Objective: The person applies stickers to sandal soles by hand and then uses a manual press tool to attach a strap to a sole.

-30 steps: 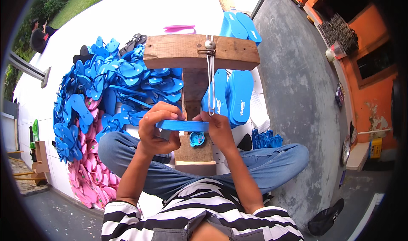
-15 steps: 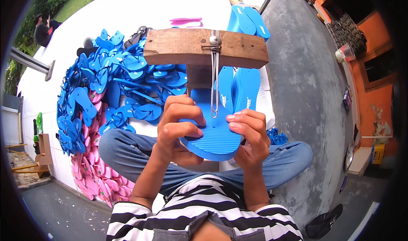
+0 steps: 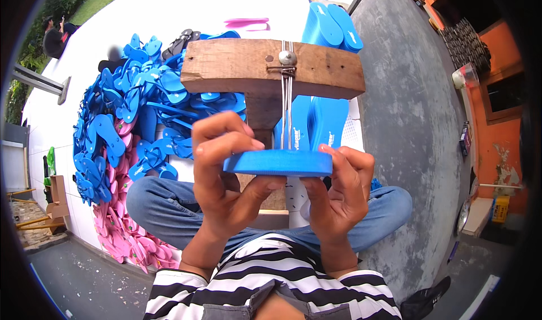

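Between my two hands is a blue flip-flop sole (image 3: pixel 278 163), held level so that its rounded end edge faces me. My left hand (image 3: pixel 226 167) grips its left side, fingers on top and thumb beneath. On the right side, my right hand (image 3: pixel 341 187) pinches it the same way. A metal wire loop (image 3: pixel 287 114) hangs from a bolt on a wooden crossbeam (image 3: pixel 237 66) down to the sole. Its lower end is hidden behind the sole's edge, so I cannot tell whether it passes through. More blue soles (image 3: pixel 328 122) stand just beyond.
Blue flip-flops (image 3: pixel 130 102) lie heaped at the left, with pink flip-flops (image 3: pixel 130 235) nearer. Farther off are stacked blue soles (image 3: pixel 323 29), pink soles (image 3: pixel 247 24) and black flip-flops (image 3: pixel 179 43). A person (image 3: pixel 55 40) sits far left. A black cap (image 3: pixel 426 300) lies lower right.
The sole has tipped from showing its ribbed face to showing its edge. Both hands turned with it, their thumbs now visible underneath. The wire's lower loop has gone out of sight.
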Tool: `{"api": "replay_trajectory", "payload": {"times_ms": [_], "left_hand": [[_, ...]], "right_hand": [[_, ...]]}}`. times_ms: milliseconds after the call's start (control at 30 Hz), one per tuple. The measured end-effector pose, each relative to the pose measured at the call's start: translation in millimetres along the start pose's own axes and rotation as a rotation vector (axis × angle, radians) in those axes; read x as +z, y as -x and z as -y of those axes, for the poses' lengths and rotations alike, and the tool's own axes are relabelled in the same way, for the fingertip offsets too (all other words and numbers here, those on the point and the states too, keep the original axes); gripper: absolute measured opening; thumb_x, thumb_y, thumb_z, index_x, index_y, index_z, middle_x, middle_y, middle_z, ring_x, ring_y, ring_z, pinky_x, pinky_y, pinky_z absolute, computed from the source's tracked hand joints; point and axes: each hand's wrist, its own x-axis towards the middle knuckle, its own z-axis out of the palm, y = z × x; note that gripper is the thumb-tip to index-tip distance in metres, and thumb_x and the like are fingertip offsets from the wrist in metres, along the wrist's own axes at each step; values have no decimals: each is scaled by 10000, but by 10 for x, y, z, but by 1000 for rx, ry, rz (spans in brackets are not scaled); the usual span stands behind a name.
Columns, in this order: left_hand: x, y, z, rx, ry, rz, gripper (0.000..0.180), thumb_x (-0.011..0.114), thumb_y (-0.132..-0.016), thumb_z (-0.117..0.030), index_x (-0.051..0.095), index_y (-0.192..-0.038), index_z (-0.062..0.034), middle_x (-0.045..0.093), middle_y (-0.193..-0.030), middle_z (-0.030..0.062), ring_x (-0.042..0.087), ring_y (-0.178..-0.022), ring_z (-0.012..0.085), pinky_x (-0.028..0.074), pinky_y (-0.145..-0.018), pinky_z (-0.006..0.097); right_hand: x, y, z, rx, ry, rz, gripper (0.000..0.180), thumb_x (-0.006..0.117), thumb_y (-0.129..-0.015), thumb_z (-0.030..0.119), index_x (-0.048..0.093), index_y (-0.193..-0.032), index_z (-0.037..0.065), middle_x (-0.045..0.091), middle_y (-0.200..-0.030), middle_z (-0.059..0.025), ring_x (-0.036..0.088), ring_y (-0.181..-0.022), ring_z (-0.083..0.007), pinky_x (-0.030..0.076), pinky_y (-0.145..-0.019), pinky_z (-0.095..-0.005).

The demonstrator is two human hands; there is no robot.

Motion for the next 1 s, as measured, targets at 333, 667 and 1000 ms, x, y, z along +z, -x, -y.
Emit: {"api": "replay_trajectory", "payload": {"times_ms": [333, 667, 1000], "left_hand": [[259, -619, 356, 73, -627, -255, 812, 825, -855, -352, 384, -1500, -132, 208, -1595, 213, 152, -1507, 346, 162, -1192, 514], [-247, 695, 976, -125, -523, -133, 363, 661, -932, -88, 564, -1277, -28, 567, -1255, 155, 526, -1142, 294, 413, -986, 402], [295, 1287, 1269, -376, -196, 118, 208, 627, -916, 9, 628, -1123, -12, 619, -1035, 111, 597, -796, 182, 481, -719, 313]], "right_hand": [[433, -521, -296, 282, -165, -186, 250, 804, -883, 108, 633, -1051, 34, 579, -832, 10, 571, -739, -42, 500, -575, -189], [-1, 466, -1161, 575, 232, -85, 235, 718, -940, 224, 659, -1067, 35, 658, -895, -69, 639, -835, -183, 528, -714, -317], [-62, 717, -2092, 648, 1048, 73, 835, 774, -820, 487, 486, -1409, -31, 539, -1329, -217, 524, -1202, -391, 403, -1013, -534]]}}
